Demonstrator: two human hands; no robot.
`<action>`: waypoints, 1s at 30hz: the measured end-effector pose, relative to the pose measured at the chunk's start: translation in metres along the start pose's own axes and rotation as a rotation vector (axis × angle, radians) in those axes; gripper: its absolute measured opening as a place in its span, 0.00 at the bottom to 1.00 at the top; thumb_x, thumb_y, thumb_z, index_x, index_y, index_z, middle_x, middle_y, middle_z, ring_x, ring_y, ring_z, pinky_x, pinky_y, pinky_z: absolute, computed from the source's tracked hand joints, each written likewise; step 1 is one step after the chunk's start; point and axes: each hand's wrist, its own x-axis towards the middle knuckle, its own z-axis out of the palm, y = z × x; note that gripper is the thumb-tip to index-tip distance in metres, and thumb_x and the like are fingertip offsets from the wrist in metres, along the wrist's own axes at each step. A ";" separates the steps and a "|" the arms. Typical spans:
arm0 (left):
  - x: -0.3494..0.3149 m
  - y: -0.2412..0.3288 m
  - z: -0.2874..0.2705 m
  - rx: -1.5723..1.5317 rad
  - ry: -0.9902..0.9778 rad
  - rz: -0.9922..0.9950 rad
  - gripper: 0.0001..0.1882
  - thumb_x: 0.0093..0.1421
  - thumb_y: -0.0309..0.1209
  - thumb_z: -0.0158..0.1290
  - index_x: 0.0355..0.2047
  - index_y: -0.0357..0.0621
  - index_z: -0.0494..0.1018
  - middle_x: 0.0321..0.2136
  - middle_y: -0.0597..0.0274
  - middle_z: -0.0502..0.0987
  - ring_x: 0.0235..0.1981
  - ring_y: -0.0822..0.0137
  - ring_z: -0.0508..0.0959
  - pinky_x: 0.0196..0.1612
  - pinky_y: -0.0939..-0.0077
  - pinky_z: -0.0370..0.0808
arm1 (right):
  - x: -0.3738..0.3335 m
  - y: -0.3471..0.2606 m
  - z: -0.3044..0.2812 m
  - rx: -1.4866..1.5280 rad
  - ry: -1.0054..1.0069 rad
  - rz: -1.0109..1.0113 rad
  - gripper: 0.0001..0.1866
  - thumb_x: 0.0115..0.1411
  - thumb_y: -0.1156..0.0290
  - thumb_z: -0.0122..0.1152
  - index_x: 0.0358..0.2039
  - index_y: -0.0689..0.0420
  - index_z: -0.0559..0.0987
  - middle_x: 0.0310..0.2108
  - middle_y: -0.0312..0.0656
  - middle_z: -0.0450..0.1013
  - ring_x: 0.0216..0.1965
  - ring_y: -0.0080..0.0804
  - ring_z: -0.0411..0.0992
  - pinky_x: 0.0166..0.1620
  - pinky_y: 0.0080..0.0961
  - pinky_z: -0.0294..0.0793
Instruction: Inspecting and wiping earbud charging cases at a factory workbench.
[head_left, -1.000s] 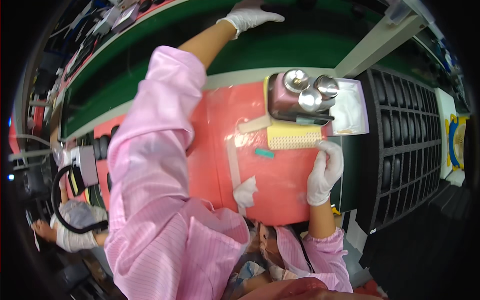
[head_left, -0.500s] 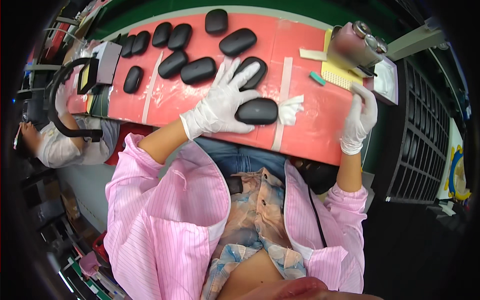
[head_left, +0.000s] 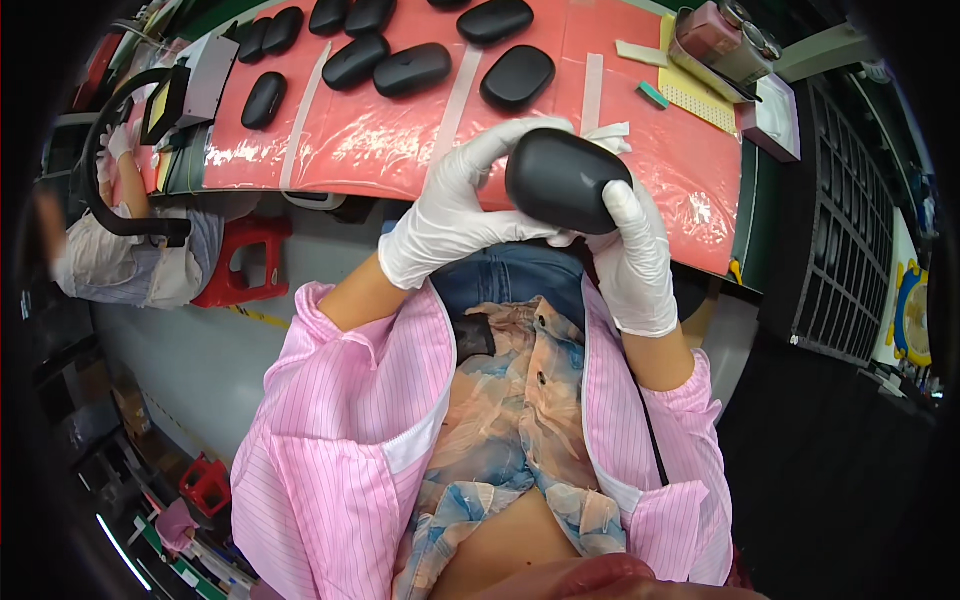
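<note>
Fingers of the left hand [head_left: 455, 205] and right hand [head_left: 638, 260] are closed about one black case [head_left: 565, 178], held up between them at the near edge of the red mat [head_left: 690, 205]. The right thumb [head_left: 622, 203] presses its right end. Step in hand, as judged: a two-handed hold on a single case. Next move calls for even pressure; the smooth shell may slip. Just beyond the fingers: a crumpled tissue [head_left: 612, 136]. Farther out: a second case [head_left: 517, 78] and a green block [head_left: 653, 95].

The striped jacket [head_left: 330, 470] is pink — each hand [head_left: 455, 205] white-gloved.
</note>
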 end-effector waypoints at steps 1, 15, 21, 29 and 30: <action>-0.005 -0.002 0.003 -0.002 0.010 -0.005 0.45 0.41 0.22 0.69 0.60 0.39 0.61 0.53 0.59 0.70 0.55 0.65 0.71 0.58 0.69 0.68 | 0.001 0.003 0.000 0.000 -0.005 0.011 0.28 0.64 0.55 0.55 0.53 0.67 0.69 0.47 0.42 0.71 0.47 0.27 0.70 0.54 0.25 0.67; -0.028 -0.011 0.016 -0.531 0.199 -0.183 0.38 0.44 0.19 0.69 0.55 0.40 0.64 0.47 0.63 0.74 0.49 0.71 0.75 0.53 0.74 0.73 | -0.006 0.006 -0.011 -0.881 -0.077 -0.478 0.29 0.54 0.68 0.67 0.57 0.57 0.73 0.54 0.47 0.68 0.55 0.39 0.68 0.56 0.31 0.68; -0.032 -0.003 0.016 -0.401 0.117 -0.188 0.41 0.43 0.18 0.69 0.58 0.37 0.63 0.48 0.62 0.73 0.51 0.70 0.74 0.54 0.72 0.73 | -0.003 0.005 -0.005 -0.194 0.063 -0.150 0.26 0.58 0.71 0.59 0.58 0.63 0.71 0.53 0.43 0.68 0.55 0.29 0.67 0.57 0.24 0.64; -0.032 -0.007 0.017 -0.443 0.142 -0.203 0.38 0.44 0.15 0.67 0.56 0.34 0.64 0.48 0.60 0.74 0.47 0.70 0.76 0.50 0.73 0.77 | 0.003 0.012 -0.008 -0.158 0.200 -0.107 0.32 0.59 0.55 0.60 0.59 0.61 0.70 0.50 0.48 0.70 0.53 0.36 0.69 0.57 0.30 0.66; -0.031 -0.003 0.016 -0.526 0.142 -0.346 0.39 0.44 0.16 0.68 0.56 0.33 0.63 0.48 0.60 0.74 0.47 0.70 0.76 0.52 0.72 0.76 | 0.007 0.011 -0.010 -0.113 0.235 -0.198 0.33 0.55 0.56 0.66 0.57 0.59 0.71 0.49 0.49 0.71 0.53 0.40 0.69 0.55 0.33 0.67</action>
